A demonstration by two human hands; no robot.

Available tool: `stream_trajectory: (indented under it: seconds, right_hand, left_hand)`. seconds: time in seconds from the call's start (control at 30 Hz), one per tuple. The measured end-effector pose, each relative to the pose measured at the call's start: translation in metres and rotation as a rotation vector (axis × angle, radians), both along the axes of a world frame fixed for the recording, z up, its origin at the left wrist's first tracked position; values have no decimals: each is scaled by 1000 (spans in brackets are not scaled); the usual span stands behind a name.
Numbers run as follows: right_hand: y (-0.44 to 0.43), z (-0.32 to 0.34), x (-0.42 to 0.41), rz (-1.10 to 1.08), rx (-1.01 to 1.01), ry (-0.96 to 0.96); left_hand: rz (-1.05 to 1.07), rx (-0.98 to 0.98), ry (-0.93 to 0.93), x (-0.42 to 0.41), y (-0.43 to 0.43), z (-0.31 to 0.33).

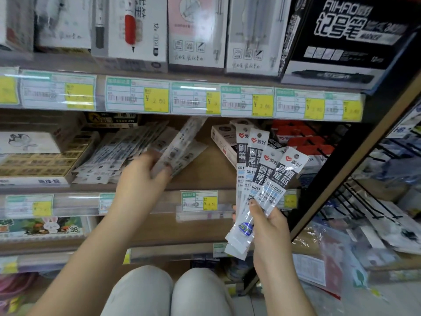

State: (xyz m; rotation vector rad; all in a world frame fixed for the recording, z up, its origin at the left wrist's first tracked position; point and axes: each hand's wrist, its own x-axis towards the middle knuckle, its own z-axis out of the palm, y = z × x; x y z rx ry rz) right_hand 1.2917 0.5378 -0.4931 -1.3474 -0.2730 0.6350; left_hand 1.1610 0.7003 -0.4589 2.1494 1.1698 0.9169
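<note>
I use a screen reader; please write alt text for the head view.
The right hand holds a fan of four refill packets while the left hand grips another packet at the pile on a stationery shelf. Price tags line its edge.

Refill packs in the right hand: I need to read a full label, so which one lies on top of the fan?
The rightmost refill pack, tilted furthest right; its black label shows whole, while the other three packs are partly covered.

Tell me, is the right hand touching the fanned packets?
Touching. The head view shows the right hand pinching the fanned packets near their lower ends, thumb pressed across their front.
</note>
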Motion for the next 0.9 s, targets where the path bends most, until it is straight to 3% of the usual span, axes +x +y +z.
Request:
stream_trajectory:
  seconds: [0.17, 0.4, 0.63, 0.77, 0.9]
  right_hand:
    - [1, 0, -6, 106, 114, 202]
    - [8, -5, -28, 193, 212, 373]
    - [5, 0, -40, 239, 227, 369]
    - [4, -3, -46, 206, 191, 277]
    - [8, -4, -54, 166, 169, 164]
  left_hand:
    - [-280, -748, -305, -13, -45, -18]
    - [-244, -1262, -744, -1, -78, -47]
    - [-258, -1170, -692, 2, -84, -62]
    - [-307, -704, -535, -2, -89, -61]
    - [-360, -619, -480, -2, -93, -61]
